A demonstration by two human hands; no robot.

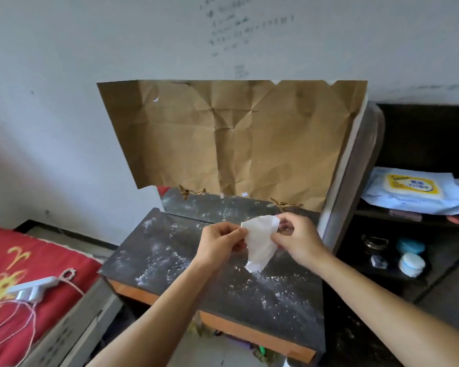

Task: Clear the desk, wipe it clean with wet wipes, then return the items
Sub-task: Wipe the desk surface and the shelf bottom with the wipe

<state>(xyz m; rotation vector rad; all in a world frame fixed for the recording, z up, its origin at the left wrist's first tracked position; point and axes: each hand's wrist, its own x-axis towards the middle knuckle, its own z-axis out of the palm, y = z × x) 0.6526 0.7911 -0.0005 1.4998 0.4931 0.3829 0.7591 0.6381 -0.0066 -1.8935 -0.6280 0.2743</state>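
Note:
A white wet wipe [260, 242] hangs crumpled between my two hands above the dark desk top [170, 250], which is speckled with white dust. My left hand [220, 245] pinches the wipe's left edge. My right hand [297, 239] pinches its upper right corner. The wipe's lower end dangles just over the desk surface. A pack of wet wipes [414, 190] with a yellow label lies on the dark shelf at the right.
Creased brown paper [236, 139] covers the mirror behind the desk. A bed with a red cover [19, 263] at the left holds a white power strip [35, 287] and string. Small jars [411, 263] and a clip sit on the lower right shelf.

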